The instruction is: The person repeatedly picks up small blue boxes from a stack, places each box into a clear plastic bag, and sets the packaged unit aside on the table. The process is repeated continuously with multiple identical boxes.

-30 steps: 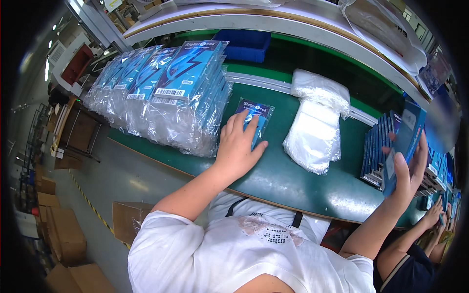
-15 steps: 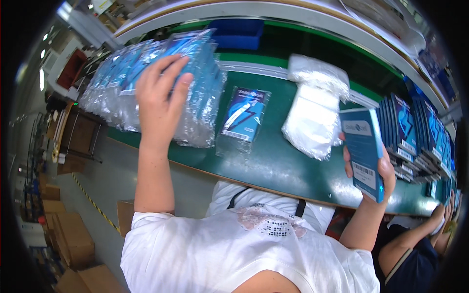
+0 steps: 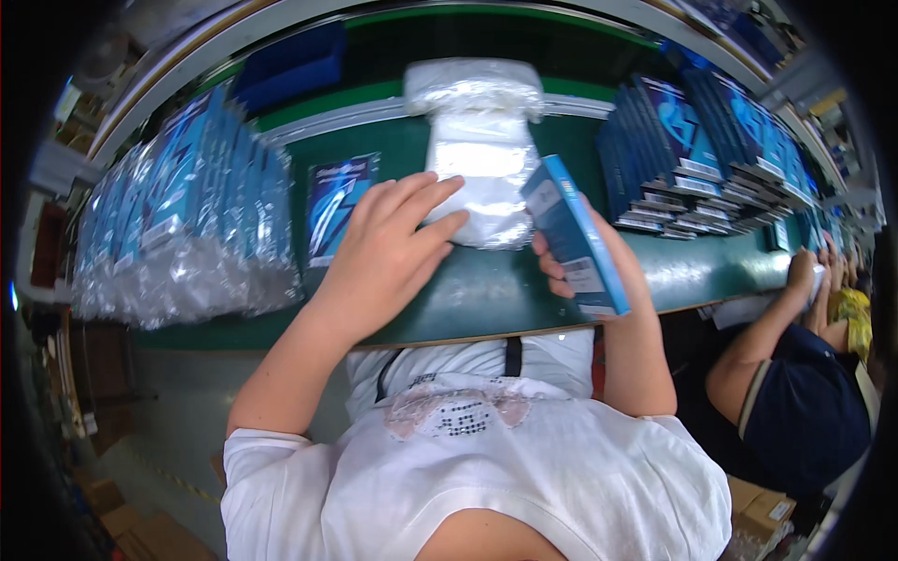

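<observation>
My right hand (image 3: 603,257) grips a slim blue box (image 3: 569,234) by its sides, holding it tilted above the front of the green table. With fingers spread, my left hand (image 3: 398,238) reaches over the near left part of a stack of clear plastic bags (image 3: 482,159); whether its fingertips touch the bags I cannot tell. Partly behind that hand, a single bagged box (image 3: 334,201) lies on the table. Farther left stands a large row of bagged blue boxes (image 3: 187,206), their loose plastic ends toward me.
Stacks of unbagged blue boxes (image 3: 669,150) stand at the right of the green table (image 3: 468,290). A blue bin (image 3: 292,70) sits at the back left, behind a metal rail. At the far right a co-worker's arm (image 3: 772,327) rests by the table edge. Cardboard boxes (image 3: 154,538) lie on the floor.
My left hand has left the row of bagged boxes and moved right to the plastic bags. The blue box, still in my right hand, has come nearer the bags. My view has turned right.
</observation>
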A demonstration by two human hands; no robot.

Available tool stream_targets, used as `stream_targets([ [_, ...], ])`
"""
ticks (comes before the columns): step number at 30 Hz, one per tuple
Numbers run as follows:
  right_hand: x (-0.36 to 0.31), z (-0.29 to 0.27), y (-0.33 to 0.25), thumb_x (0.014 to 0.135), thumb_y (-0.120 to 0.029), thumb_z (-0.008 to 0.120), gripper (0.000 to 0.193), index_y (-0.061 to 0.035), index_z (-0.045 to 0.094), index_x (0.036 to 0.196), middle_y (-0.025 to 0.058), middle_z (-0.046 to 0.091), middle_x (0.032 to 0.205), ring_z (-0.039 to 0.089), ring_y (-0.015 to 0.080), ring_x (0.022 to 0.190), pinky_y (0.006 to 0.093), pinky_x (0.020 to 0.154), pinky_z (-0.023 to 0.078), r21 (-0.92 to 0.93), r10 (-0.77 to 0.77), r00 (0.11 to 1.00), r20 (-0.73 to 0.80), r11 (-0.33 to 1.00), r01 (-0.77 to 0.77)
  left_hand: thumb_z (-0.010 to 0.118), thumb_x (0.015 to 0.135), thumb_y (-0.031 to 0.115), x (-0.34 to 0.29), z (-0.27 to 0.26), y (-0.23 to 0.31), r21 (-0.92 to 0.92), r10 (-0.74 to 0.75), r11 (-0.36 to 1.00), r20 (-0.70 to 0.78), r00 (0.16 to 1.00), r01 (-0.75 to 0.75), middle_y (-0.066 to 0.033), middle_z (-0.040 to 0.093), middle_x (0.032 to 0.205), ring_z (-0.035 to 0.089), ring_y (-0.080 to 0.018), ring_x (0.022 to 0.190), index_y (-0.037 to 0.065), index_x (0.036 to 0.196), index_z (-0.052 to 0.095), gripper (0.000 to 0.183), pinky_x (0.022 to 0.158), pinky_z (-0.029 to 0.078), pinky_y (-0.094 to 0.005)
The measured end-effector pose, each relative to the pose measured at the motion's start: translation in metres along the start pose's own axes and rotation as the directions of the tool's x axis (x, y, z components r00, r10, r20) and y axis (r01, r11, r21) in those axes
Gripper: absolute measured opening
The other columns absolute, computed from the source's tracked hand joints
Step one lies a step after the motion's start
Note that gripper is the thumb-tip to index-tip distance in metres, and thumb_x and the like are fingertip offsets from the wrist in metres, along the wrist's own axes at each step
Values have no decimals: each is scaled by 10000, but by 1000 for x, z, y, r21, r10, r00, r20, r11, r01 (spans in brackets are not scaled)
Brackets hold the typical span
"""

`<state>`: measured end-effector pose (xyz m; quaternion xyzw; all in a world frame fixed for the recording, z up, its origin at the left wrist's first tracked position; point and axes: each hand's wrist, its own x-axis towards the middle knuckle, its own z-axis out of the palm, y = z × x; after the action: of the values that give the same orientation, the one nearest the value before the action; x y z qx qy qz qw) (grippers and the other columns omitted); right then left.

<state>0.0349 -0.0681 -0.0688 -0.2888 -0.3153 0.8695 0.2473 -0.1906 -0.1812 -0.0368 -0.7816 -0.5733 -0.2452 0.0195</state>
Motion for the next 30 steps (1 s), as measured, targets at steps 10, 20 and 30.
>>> stream_targets([
  [10,-10,-15,8,854,-94,651,430,56,476,1217,109,624,1030,631,143,896,267,802,525,-34,-170,985,13,985,170,594,760,-33,23,38,-23,-126,-40,991,66,997,48,-122,558,932,536,-301,910,25,1025,625,274,832,421,-382],
  [20,18,5,28,792,-15,669,743,83,247,1396,235,541,1233,617,220,1039,320,890,504,171,42,919,392,978,-118,612,827,3,26,32,-14,-407,-286,890,-150,946,204,-138,592,886,598,-252,808,-34,923,640,107,723,466,-311],
  [30,19,1,13,808,3,632,612,112,354,1342,186,560,1222,634,187,995,305,828,539,-33,-1,954,299,999,12,623,863,36,21,31,-23,-819,-668,261,229,708,510,-48,627,830,576,-91,730,-22,929,675,102,666,444,-204],
])
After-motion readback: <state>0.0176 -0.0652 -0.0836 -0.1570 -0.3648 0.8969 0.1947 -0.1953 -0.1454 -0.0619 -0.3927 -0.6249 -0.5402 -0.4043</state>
